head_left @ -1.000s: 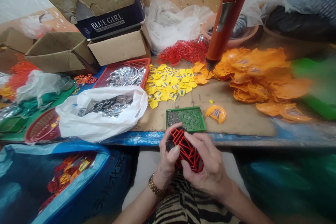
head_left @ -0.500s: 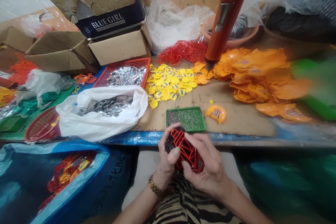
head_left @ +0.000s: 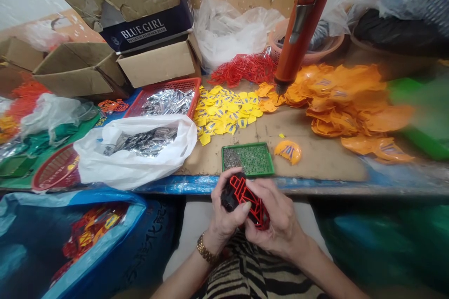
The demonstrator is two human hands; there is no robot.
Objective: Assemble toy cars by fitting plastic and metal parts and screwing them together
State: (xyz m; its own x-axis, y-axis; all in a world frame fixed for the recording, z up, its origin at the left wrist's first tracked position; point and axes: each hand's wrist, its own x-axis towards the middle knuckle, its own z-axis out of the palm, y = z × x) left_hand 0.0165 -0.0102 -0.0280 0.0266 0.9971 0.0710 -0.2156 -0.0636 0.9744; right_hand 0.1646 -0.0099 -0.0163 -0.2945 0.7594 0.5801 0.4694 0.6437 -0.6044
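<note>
Low in front of the table's edge, a black plastic piece with a red lattice frame [head_left: 249, 200] lies between my hands; it looks like a toy vehicle part. My left hand [head_left: 224, 212] is closed round its left end, thumb on top. On the right end, my right hand [head_left: 275, 212] grips it with fingers along the top edge and the thumb below. Just beyond is a green tray [head_left: 257, 159] of small metal screws. An orange printed shell [head_left: 288, 151] lies right of the tray. A red electric screwdriver [head_left: 298, 28] hangs point down above the table.
Yellow printed pieces [head_left: 226, 107], red lattice frames [head_left: 243, 69] and orange shells [head_left: 343, 98] are heaped behind. At left are a red basket [head_left: 192, 85] and a white bag [head_left: 89, 161] of shiny parts. Cardboard boxes [head_left: 157, 63] stand behind; a blue sack [head_left: 136, 252] gapes below.
My left thumb has slid right across the red frame, and the piece has tilted slightly in my hands. Both hands keep their hold; the things on the table stay put.
</note>
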